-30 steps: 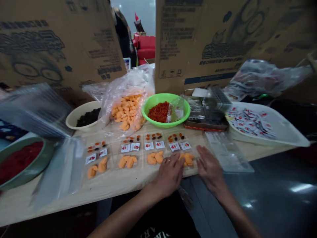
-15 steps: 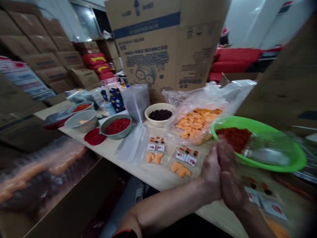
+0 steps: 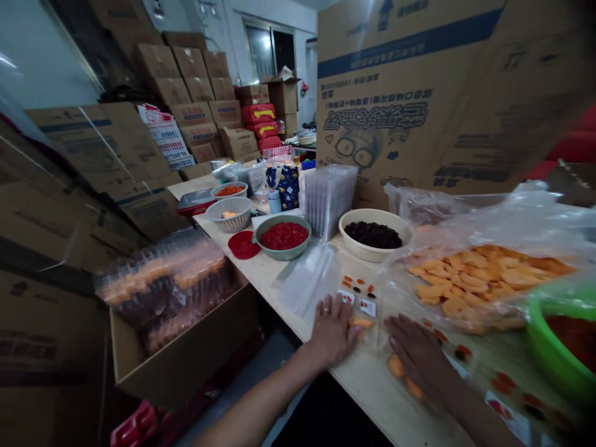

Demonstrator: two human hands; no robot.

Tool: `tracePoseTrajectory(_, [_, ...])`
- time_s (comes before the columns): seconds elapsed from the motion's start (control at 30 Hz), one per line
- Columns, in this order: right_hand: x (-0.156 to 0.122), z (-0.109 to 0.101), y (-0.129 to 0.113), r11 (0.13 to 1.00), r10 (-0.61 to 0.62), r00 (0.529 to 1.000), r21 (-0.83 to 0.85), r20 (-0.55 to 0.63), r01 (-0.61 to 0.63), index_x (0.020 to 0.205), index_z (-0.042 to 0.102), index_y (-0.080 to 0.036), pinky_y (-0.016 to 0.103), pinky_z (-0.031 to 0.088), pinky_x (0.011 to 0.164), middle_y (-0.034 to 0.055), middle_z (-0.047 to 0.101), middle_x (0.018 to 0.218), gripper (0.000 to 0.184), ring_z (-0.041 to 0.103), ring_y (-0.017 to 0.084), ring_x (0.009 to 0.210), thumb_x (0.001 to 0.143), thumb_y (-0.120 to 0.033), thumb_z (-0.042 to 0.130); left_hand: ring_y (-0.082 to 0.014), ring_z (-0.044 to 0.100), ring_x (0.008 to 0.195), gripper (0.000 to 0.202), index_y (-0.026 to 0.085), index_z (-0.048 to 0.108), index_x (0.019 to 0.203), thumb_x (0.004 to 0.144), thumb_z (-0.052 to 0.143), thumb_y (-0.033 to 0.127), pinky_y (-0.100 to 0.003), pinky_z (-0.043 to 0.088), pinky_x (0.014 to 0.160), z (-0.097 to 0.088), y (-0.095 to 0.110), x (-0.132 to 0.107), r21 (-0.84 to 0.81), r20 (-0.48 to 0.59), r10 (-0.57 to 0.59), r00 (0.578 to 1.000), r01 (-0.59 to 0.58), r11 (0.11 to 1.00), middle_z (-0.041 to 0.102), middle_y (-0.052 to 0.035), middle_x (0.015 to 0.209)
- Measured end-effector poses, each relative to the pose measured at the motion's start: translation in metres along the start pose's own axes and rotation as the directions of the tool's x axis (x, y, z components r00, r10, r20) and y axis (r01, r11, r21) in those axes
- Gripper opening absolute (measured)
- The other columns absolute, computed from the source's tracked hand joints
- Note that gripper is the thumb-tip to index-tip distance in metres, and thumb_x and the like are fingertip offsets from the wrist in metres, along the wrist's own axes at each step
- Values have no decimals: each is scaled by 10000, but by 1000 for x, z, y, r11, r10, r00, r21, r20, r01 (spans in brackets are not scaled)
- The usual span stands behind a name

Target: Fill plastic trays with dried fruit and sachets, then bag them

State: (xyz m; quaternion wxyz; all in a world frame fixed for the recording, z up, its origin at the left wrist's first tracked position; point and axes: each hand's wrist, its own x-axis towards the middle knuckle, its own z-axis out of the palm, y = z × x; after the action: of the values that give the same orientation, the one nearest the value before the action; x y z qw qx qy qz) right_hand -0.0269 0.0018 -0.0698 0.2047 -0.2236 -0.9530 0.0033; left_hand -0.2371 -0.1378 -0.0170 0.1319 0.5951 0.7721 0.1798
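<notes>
My left hand [image 3: 331, 332] lies with fingers outstretched at the near edge of a clear plastic tray. That tray holds orange pieces [image 3: 362, 322], small white packets [image 3: 367, 307] and little red and dark bits at its far end. Palm down, my right hand [image 3: 416, 347] is over another filled tray, its fingers stretched out. Orange pieces [image 3: 404, 375] peek out beside that hand, while much of the tray is hidden under it. Neither hand grips anything. To the left of the trays lie flat clear plastic sleeves [image 3: 310, 279].
Behind the trays are a cream bowl [image 3: 347, 239] of dark pieces, a green-grey bowl [image 3: 283, 253] of red pieces and a plastic bag [image 3: 479, 304] of orange pieces. A green basin [image 3: 544, 347] stands right. Left below the table, an open carton [image 3: 177, 366] holds packed clear trays.
My hands have parted from being pressed together and come down flat over the trays. The view has swung left, bringing the carton of packed trays fully into sight.
</notes>
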Motion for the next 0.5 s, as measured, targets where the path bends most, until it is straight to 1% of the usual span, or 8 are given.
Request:
tracePoseTrajectory(0.1, [-8,9,7,999,-39,999,-5,-4,39,1146,734,-242,522,481,1012,97,702,1263,395,608,301,1240,960,-335,398,-425,108,1527,770,160,248,1589,953,385,571,-624,179,1233,13,4,-11,-132,23,23,999,-19,991,128,-169,1664])
tracePoseTrajectory(0.17, [-13,9,9,998,-66,998,7,-3,66,1132,737,-253,520,484,1024,98,698,1268,364,606,298,1245,948,-323,431,-434,61,1525,804,174,231,1594,927,418,584,-617,143,1248,21,7,-13,-183,23,30,999,-25,983,86,-155,1667])
tracePoseTrajectory(0.23, [-15,2,6,996,-80,997,28,10,80,1137,732,-274,527,489,1036,94,691,1278,340,609,299,1242,933,-296,461,-426,60,1521,799,221,214,1598,917,445,567,-617,135,1252,26,8,-12,-175,18,42,999,-39,984,87,-133,1669])
tracePoseTrajectory(0.33, [-16,-28,-14,998,2,999,65,41,-5,1230,687,-303,518,491,1063,93,653,1340,386,582,296,1280,926,-222,463,-404,135,1521,758,251,232,1596,925,450,528,-627,194,1235,21,0,-15,-80,16,78,997,-76,994,176,-131,1655])
tracePoseTrajectory(0.37, [-17,-42,-23,994,82,995,72,51,-86,1283,654,-277,513,474,1090,105,616,1391,412,549,291,1320,934,-197,450,-381,158,1525,724,249,247,1593,941,427,507,-610,217,1233,18,-6,-17,-32,-6,96,995,-96,995,213,-125,1648])
tracePoseTrajectory(0.43, [-20,-70,-39,981,162,985,103,53,-167,1316,617,-212,523,439,1122,131,595,1409,400,505,283,1360,958,-216,437,-338,172,1534,641,282,307,1573,958,403,434,-550,250,1234,12,-22,-18,83,-159,98,982,-85,993,241,-64,1651])
tracePoseTrajectory(0.47, [-23,-83,-44,969,212,976,117,53,-217,1328,597,-201,507,414,1141,131,584,1420,396,482,258,1378,971,-219,427,-333,168,1536,616,306,340,1557,956,401,425,-547,261,1225,12,-32,-14,125,-225,123,966,-97,987,259,-32,1650])
tracePoseTrajectory(0.5, [-26,-95,-45,956,260,965,130,44,-264,1324,589,-200,486,390,1157,126,579,1425,384,465,235,1388,974,-223,435,-341,161,1537,600,320,376,1538,948,403,427,-574,269,1206,14,-42,-6,153,-260,172,950,-135,979,288,-20,1642])
